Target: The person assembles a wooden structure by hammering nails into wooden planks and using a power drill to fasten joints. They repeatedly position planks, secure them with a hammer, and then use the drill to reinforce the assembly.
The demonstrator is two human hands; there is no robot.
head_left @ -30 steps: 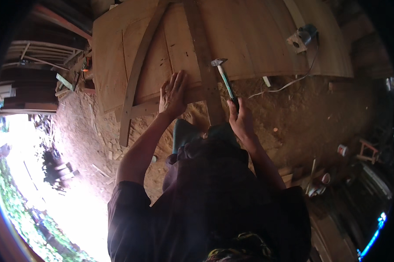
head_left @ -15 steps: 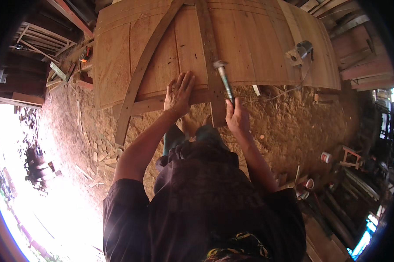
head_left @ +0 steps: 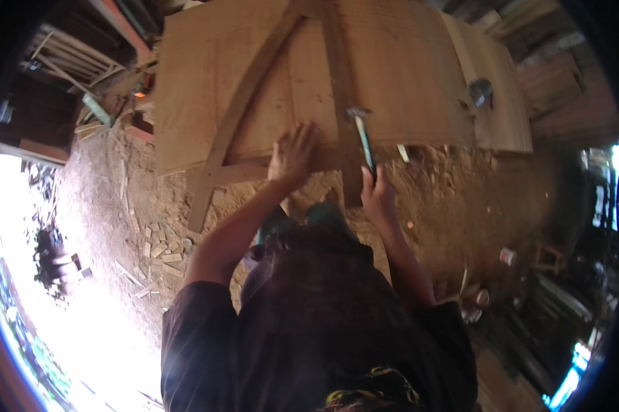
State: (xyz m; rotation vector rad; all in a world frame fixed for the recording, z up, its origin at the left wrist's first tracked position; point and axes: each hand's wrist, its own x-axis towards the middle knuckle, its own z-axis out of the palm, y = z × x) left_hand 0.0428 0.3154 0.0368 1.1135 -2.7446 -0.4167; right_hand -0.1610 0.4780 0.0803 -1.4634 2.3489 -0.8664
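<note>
My left hand [head_left: 293, 156] lies flat with its fingers stretched, pressing on the crossbar of an A-shaped wooden frame [head_left: 244, 99]. The frame rests on a wide wooden panel [head_left: 405, 75], and its two legs reach past the panel's near edge. In my right hand [head_left: 378, 192] is a hammer [head_left: 365, 141], gripped low on its dark handle end. The hammer's head is beside the frame's right leg [head_left: 344, 103]; I cannot tell whether it touches the wood. The picture is somewhat blurred by motion.
A grey power tool [head_left: 481, 93] sits on the panel's right part. Small wood offcuts [head_left: 162, 248] are scattered on the dirt floor [head_left: 453, 206] at left. Stacked timber [head_left: 553, 82] stands at far right, and a white container [head_left: 507, 256] lies on the right.
The view has shifted and blurred, so panel, frame and hands appear slightly lower and to the right. My left hand stays on the crossbar, and the right hand still holds the hammer.
</note>
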